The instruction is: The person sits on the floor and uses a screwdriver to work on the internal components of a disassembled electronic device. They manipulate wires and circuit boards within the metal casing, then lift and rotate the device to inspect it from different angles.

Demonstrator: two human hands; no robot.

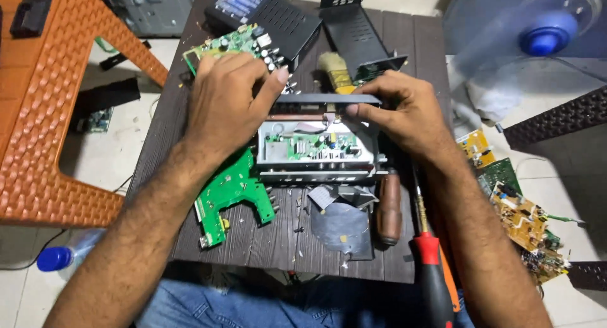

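Dark slatted table (404, 43) strewn with green circuit boards and screwdrivers. Left hand (221, 103) and right hand (404, 113) both pinch a thin dark front panel (329, 99), held above an opened metal chassis (316, 152). A flat ribbon cable (303, 127) appears to join them; pulling hard could tear it.

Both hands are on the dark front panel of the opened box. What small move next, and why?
Probably tilt the front panel gently away, not pull: a ribbon cable seems to tie it to the chassis. Left hand and right hand grip its ends.
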